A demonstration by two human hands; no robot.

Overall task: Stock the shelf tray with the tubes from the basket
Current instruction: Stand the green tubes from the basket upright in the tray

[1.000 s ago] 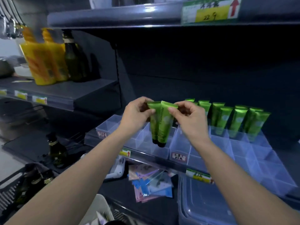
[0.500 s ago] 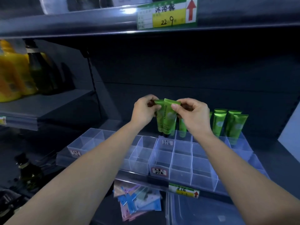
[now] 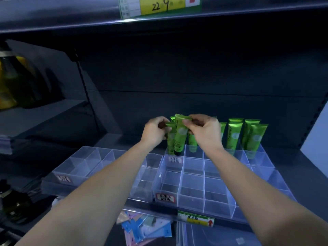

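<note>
Two green tubes hang cap-down over the back row of the clear divided shelf tray (image 3: 191,194). My left hand (image 3: 155,132) pinches the crimped top of the left tube (image 3: 170,142). The front tube (image 3: 180,137) is pinched at its top by my right hand (image 3: 204,133). Both caps reach down to the rim of a back compartment. Several more green tubes (image 3: 252,137) stand upright in the tray's back row to the right. The basket is out of view.
A second clear tray (image 3: 78,167) sits to the left on the same dark shelf. The shelf above carries a yellow price label (image 3: 159,6). Dark bottles (image 3: 16,82) stand on the left shelf. Flat packets (image 3: 142,228) and a clear bin (image 3: 213,235) lie below.
Both hands have carried the two tubes forward and down to the tray's back row. The view has shifted right and closer to the shelf.
</note>
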